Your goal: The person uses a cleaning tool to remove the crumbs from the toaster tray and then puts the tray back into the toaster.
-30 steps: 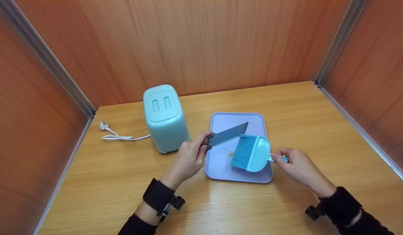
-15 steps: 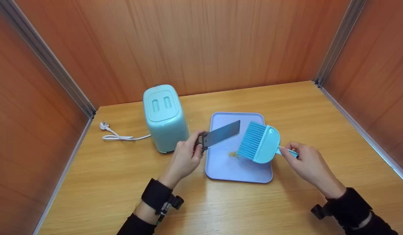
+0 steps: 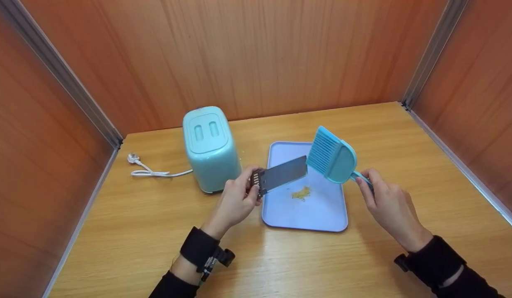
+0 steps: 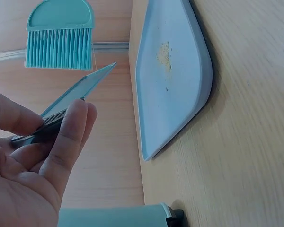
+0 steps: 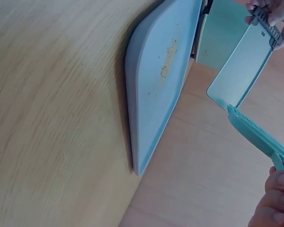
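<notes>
My left hand (image 3: pixel 235 201) pinches the dark slotted end of a flat metal toaster crumb tray (image 3: pixel 284 174). The crumb tray is held tilted over a lavender serving tray (image 3: pixel 324 221). By its handle, my right hand (image 3: pixel 390 207) grips a light blue cleaning brush (image 3: pixel 341 163), raised above the serving tray's right side. In the right wrist view the brush (image 5: pixel 255 135) meets the far end of the crumb tray (image 5: pixel 241 66). A small heap of yellowish crumbs (image 3: pixel 300 193) lies on the serving tray, below both held things.
A light blue toaster (image 3: pixel 212 165) stands left of the serving tray, two slots marked on its top. Its white cord and plug (image 3: pixel 150 173) lie on the wooden table (image 3: pixel 127 231) to the left. Wood-look panels (image 3: pixel 256 58) enclose the back and both sides.
The brush has risen away from the serving tray and turned, its bristles now at the crumb tray's far end. The crumb tray shifted slightly left. More of the crumb heap shows.
</notes>
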Demonstrator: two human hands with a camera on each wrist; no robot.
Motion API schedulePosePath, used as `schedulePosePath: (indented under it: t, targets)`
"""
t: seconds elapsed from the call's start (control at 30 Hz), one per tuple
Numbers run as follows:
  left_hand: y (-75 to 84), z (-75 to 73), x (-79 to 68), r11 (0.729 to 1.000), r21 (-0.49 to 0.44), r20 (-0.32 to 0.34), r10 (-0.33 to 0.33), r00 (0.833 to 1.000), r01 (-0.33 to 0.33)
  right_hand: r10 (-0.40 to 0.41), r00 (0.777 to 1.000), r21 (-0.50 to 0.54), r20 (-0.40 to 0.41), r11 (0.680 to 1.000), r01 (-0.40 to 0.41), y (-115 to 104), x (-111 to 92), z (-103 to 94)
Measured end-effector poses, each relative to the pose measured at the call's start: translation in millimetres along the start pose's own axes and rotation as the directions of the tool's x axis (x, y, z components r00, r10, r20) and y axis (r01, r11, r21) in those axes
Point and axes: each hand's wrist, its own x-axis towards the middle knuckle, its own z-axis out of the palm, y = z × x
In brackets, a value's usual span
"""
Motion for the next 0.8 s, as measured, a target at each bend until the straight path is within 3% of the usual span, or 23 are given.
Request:
schedulePosePath:
  t: [0.33, 0.53, 0.8]
  targets:
    - [1.8, -1.0, 0.3, 0.997, -0.078, 0.029, -0.024, 0.999, 0.026, -0.051, 0.998, -0.081, 0.020, 0.995, 0.053, 1.8, 1.1, 7.1]
    - [2.1, -1.6, 0.4, 0.998, -0.069, 0.029, -0.013, 0.999, 0.015, -0.101, 0.995, -0.118, 0.024, 0.988, 0.103, 3.7, -1.1, 8.6]
    - [4.1, -1.3, 0.2, 0.999, -0.036, 0.019, 0.006, 1.000, -0.006, -0.100, 0.992, -0.139, 0.074, 0.984, 0.110, 3.9, -2.8, 9.2]
